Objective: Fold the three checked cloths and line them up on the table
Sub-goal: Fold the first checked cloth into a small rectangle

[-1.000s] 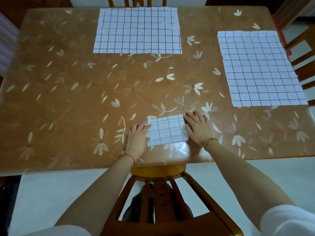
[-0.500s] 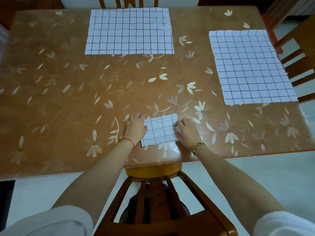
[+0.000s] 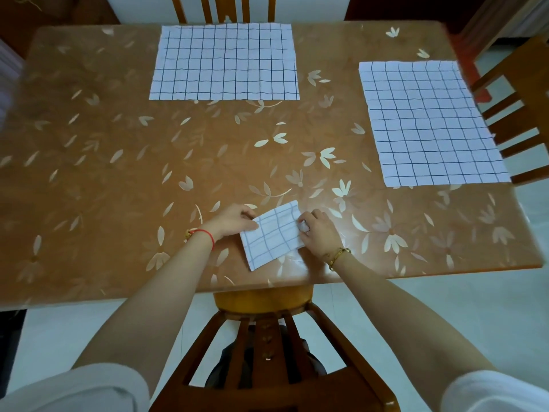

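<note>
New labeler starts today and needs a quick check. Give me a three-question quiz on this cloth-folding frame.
1. True or false: all three cloths are already folded.
2. The folded cloth is held by: A) one hand B) both hands C) neither hand
3. How many cloths lie flat and unfolded on the table?

Key: 1 false. 2 B: the left hand and the right hand each pinch a side. 3 two: the far cloth and the right-side cloth.
</note>
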{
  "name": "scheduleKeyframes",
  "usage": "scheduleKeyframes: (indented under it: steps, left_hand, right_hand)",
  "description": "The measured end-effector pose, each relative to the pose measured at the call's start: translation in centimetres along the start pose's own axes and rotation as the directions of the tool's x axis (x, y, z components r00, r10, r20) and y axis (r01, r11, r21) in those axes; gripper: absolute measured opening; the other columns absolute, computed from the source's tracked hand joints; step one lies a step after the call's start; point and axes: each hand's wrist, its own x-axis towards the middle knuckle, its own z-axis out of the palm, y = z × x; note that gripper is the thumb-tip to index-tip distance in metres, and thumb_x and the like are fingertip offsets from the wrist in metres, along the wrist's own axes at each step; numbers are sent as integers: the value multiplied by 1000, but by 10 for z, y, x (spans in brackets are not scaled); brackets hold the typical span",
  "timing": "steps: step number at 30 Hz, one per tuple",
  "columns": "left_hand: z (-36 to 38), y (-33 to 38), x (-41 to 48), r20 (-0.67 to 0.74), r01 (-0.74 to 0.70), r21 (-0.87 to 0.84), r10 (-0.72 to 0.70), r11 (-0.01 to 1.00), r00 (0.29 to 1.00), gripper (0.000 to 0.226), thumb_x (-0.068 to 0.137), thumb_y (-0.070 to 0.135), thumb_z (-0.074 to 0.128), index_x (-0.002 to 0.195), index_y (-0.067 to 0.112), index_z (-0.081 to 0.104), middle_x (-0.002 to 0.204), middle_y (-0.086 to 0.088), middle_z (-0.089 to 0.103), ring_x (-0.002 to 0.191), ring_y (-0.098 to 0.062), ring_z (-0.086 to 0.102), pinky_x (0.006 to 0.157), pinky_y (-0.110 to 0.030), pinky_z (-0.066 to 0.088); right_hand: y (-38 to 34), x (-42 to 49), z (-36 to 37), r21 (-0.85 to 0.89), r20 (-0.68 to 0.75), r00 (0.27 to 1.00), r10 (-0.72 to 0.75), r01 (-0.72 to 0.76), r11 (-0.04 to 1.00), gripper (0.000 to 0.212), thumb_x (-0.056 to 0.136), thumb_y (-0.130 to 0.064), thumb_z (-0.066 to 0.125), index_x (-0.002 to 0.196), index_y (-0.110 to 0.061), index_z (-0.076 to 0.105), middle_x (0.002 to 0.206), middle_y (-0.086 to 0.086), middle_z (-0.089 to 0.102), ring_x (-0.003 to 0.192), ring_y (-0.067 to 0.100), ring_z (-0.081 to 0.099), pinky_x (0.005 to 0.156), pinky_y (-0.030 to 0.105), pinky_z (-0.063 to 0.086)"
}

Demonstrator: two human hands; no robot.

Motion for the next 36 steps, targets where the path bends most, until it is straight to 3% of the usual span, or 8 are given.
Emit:
scheduleKeyframes:
  steps: [2,7,10,14,17,22,28,36]
  left_hand:
    - [0,1,-10,11,18,-91,-17,996,1000,18,89,12,67,107,14,66,103,-9,71,99,-23,65,92,-34,50]
    - [9,7,-39,-57,24,-389,-50,921,997,17,94,7,60,110,13,63,93,-2,67,85,-14,61,68,-22,46]
    - [18,16,-63,-166,-27,-515,-69,857,984,24,96,3,56,120,2,58,89,15,52,79,-9,61,70,-24,49]
    - [32,23,-91,-241,-97,-618,-71,781,968,22,97,2,55,119,5,55,86,21,43,70,2,65,76,-24,50]
    - [40,21,-108,-250,-102,-661,-90,743,964,30,96,5,57,125,6,55,103,4,65,87,-10,64,79,-26,53]
    - [54,18,-140,-293,-163,-644,-44,748,955,35,94,12,62,128,19,56,113,-1,69,98,-13,67,74,-25,54]
    - [58,4,-181,-348,-213,-636,-29,742,937,40,92,15,67,129,25,56,112,0,74,101,-17,70,82,-37,58]
    - [48,-42,-248,-502,-293,-634,-93,715,860,34,94,12,63,125,24,56,118,-3,70,105,-17,68,75,-28,55]
  right_hand:
    - [-3,-5,0,159,-14,995,99,-96,983,26,82,-14,61,108,-10,59,96,2,49,88,21,49,79,33,47]
    - [-22,-21,-6,580,-37,913,406,-311,753,25,83,-19,70,100,-11,53,86,3,59,74,13,56,67,16,43]
    - [-33,-26,-10,702,154,837,525,-466,538,29,85,-36,66,96,-14,51,91,8,63,76,20,62,78,30,54]
    - [-56,-38,-26,813,510,787,346,-573,103,37,89,-48,57,94,-11,58,74,6,55,63,18,51,64,31,52]
    - [-67,-48,-35,864,493,828,268,-501,-44,28,90,-40,58,99,-13,60,84,5,57,72,18,53,65,29,52]
    - [-76,-62,-41,898,390,881,268,-428,102,33,99,-27,50,126,-9,59,121,11,65,105,26,62,67,32,55]
    - [-102,-80,-47,891,294,917,270,-365,269,20,99,-19,50,108,-8,65,111,11,68,93,21,66,65,30,56]
    - [-171,-114,-38,858,188,976,107,-216,466,15,97,-17,53,95,-9,65,95,8,66,89,25,62,80,42,48]
